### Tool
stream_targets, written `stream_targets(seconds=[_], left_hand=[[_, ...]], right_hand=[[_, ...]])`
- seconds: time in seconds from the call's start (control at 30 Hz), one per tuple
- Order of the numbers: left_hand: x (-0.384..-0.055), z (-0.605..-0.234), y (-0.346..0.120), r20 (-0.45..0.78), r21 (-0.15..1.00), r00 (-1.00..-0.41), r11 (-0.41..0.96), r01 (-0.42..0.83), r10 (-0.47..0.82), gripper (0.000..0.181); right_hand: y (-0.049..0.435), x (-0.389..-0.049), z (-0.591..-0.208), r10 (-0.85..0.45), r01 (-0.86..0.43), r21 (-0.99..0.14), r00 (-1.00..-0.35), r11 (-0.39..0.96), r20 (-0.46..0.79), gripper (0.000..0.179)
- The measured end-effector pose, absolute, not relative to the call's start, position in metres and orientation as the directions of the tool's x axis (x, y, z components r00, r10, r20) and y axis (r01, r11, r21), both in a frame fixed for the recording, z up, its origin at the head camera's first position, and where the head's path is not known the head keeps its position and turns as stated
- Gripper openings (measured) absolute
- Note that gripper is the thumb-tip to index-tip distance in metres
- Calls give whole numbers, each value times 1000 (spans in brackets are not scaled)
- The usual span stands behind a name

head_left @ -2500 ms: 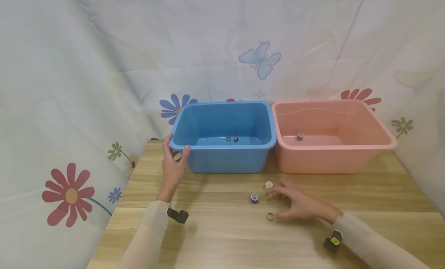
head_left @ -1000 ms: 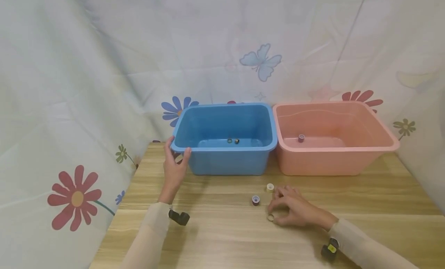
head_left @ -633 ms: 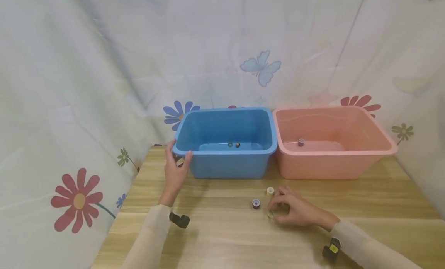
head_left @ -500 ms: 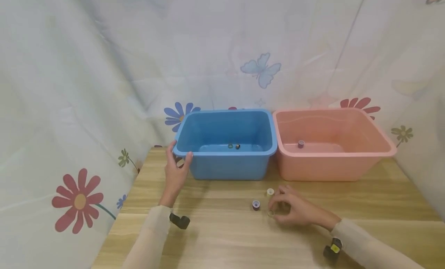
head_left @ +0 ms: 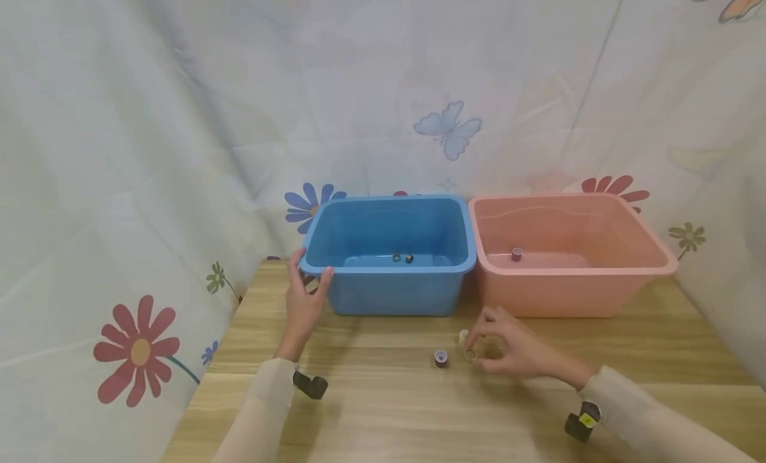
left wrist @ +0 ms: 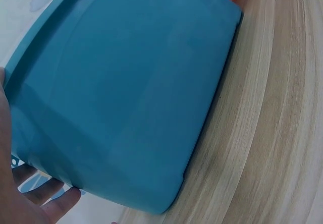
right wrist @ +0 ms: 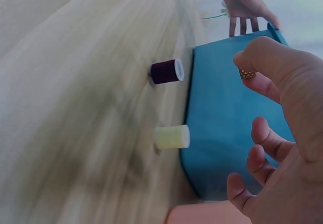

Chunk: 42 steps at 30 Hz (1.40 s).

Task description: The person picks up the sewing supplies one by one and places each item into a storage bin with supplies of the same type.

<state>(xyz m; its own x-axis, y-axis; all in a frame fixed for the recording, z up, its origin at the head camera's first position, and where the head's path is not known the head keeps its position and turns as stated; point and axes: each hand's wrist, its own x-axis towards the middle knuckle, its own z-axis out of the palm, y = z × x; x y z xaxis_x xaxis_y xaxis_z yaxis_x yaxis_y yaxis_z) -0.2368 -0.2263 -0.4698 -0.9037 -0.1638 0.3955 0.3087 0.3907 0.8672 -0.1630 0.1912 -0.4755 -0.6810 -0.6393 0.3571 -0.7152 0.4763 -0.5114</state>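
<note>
My left hand (head_left: 304, 310) grips the near left corner of the blue bin (head_left: 391, 293), with the thumb on the front and fingers at the side. Between the thumb and index finger of my right hand (head_left: 517, 346) is a small dimpled gold ring thimble (right wrist: 247, 74), held just off the table; the other fingers are loosely bent. Close by stand a pale yellow thread spool (right wrist: 171, 136), partly behind the right fingers in the head view, and a dark purple thread spool (head_left: 441, 359) left of it.
The pink bin (head_left: 556, 297) touches the blue one on its right and holds a purple spool (head_left: 516, 254). Two small ring-like pieces (head_left: 397, 257) lie in the blue bin. A printed curtain (head_left: 359, 84) hangs behind the wooden table (head_left: 383, 410).
The right hand has closed its thumb and index finger on the ring thimble and lifted it slightly from the table. My left hand stays on the blue bin. The head view has tilted up.
</note>
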Motion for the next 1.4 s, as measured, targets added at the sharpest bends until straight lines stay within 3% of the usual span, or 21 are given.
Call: stream_targets(seconds=[0.33, 0.8, 1.03, 1.23, 1.4], left_hand=[[-239, -475, -230, 394, 863, -906, 403, 305, -156, 75], [-239, -475, -230, 380, 869, -912, 398, 295, -155, 76], [-241, -474, -231, 384, 871, -911, 387, 304, -149, 76], [-242, -476, -232, 383, 872, -913, 384, 305, -143, 76], [-242, -476, -232, 387, 871, -910, 381, 308, -148, 75]], right_hand=[[195, -166, -441, -680, -730, -480, -661, 487, 316, 32], [196, -187, -391, -714, -781, -445, -603, 437, 356, 32], [192, -200, -359, -713, -745, -475, -636, 467, 296, 27], [185, -213, -339, -736, -777, -464, -596, 426, 322, 24], [180, -223, -325, -729, -760, -458, -619, 461, 293, 20]])
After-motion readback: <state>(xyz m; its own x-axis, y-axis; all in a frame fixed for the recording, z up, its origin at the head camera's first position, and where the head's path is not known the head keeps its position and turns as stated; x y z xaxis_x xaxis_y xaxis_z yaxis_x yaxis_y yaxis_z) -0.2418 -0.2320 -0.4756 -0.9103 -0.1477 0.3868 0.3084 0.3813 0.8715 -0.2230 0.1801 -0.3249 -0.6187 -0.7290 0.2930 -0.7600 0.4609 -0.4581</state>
